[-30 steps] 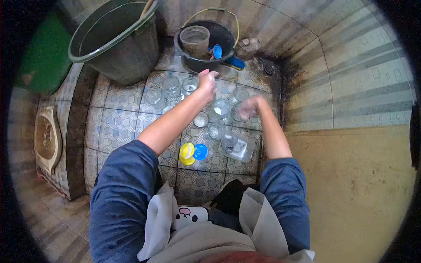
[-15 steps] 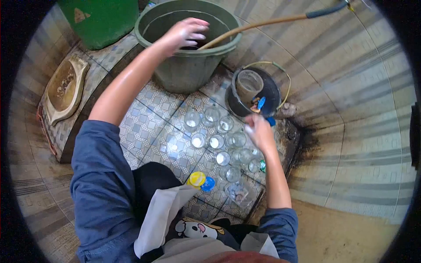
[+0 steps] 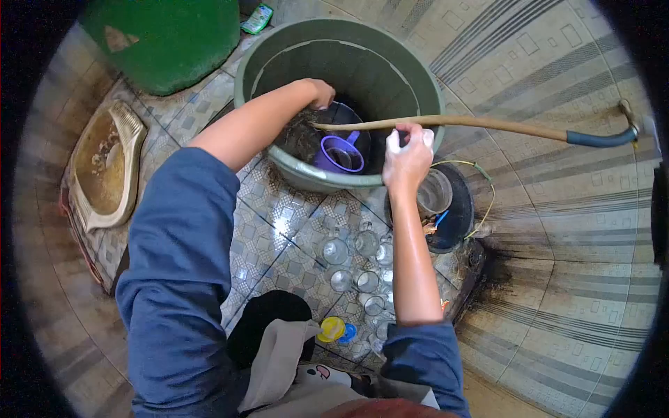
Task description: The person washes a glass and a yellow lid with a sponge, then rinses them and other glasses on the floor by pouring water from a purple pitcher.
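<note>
A large green-grey tub (image 3: 317, 178) stands at the top centre, with a purple cup (image 3: 340, 155) and a dark round thing inside it. My left hand (image 3: 320, 93) reaches in over the tub's left part; its fingers are mostly hidden. Over the tub's right rim is my right hand (image 3: 409, 155), with white suds on it and the fingers bent near the hose (image 3: 502, 125). Whether the fingers touch the hose or hold anything is unclear. Several clear glasses (image 3: 335, 251) stand on the tiled floor below.
Right of the tub is a dark bucket (image 3: 456, 230) with a clear container (image 3: 435, 191). Yellow (image 3: 331, 329) and blue (image 3: 347, 334) items lie near my knees. A squat toilet (image 3: 108, 164) and green barrel (image 3: 167, 49) are at left.
My left hand has lowered into the tub. My right hand has moved up from beside the dark bucket to the tub's rim. The view has shifted, and the purple cup now shows.
</note>
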`<action>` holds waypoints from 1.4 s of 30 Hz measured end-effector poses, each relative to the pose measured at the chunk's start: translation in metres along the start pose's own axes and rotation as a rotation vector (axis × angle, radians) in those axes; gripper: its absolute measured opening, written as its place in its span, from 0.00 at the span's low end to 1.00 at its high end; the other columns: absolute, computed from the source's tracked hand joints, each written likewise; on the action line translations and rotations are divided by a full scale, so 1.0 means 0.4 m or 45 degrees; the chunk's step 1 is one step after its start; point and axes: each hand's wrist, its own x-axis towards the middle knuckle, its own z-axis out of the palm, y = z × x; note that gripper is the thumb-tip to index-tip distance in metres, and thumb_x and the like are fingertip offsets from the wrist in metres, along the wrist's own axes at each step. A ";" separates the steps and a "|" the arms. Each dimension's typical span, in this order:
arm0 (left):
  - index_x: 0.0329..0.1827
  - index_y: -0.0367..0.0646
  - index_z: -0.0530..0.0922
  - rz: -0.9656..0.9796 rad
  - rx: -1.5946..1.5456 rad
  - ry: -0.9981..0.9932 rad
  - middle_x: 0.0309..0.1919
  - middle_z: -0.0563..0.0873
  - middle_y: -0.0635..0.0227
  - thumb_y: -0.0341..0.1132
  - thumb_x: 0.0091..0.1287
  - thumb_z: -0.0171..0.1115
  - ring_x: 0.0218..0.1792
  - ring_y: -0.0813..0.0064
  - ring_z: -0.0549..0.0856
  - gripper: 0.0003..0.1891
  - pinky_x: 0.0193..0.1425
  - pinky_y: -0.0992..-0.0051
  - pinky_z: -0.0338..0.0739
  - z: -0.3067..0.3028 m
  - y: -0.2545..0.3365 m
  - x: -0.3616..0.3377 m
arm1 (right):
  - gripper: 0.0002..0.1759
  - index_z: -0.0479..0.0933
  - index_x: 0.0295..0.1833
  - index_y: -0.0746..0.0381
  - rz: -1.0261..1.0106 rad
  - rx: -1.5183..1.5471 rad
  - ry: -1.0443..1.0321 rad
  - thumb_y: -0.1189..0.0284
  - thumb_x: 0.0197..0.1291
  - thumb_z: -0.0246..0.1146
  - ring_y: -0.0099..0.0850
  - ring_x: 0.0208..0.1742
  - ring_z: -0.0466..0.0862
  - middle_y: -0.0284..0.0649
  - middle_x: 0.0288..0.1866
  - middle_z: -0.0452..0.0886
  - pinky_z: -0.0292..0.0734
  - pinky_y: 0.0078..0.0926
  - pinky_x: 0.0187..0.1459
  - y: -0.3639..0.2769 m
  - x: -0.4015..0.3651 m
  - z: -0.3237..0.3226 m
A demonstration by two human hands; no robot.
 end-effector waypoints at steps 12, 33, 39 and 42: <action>0.27 0.44 0.79 -0.151 -0.222 -0.346 0.29 0.81 0.63 0.36 0.46 0.60 0.31 0.66 0.81 0.08 0.36 0.64 0.74 0.263 0.015 0.380 | 0.05 0.71 0.30 0.59 0.124 -0.074 -0.082 0.77 0.43 0.55 0.45 0.35 0.73 0.45 0.31 0.70 0.68 0.39 0.37 -0.018 0.011 -0.005; 0.35 0.39 0.69 0.083 -0.988 0.150 0.22 0.73 0.69 0.30 0.47 0.52 0.22 0.75 0.75 0.11 0.26 0.69 0.77 -0.361 0.097 -0.443 | 0.13 0.69 0.40 0.58 -0.131 0.083 0.519 0.73 0.45 0.57 0.40 0.42 0.70 0.43 0.36 0.68 0.68 0.38 0.41 -0.022 -0.107 -0.090; 0.35 0.39 0.71 0.131 -0.652 0.711 0.21 0.77 0.65 0.35 0.51 0.53 0.25 0.71 0.78 0.11 0.27 0.69 0.75 -0.452 0.368 -0.575 | 0.12 0.71 0.35 0.62 0.459 0.443 0.181 0.74 0.40 0.55 0.36 0.31 0.74 0.40 0.26 0.72 0.70 0.31 0.37 0.131 -0.249 -0.239; 0.35 0.39 0.72 0.127 -0.330 1.168 0.24 0.78 0.58 0.38 0.51 0.54 0.30 0.62 0.79 0.13 0.33 0.64 0.74 -0.396 0.557 -0.589 | 0.06 0.72 0.31 0.59 0.861 0.960 -0.087 0.73 0.44 0.55 0.31 0.23 0.74 0.36 0.23 0.73 0.72 0.28 0.28 0.260 -0.281 -0.278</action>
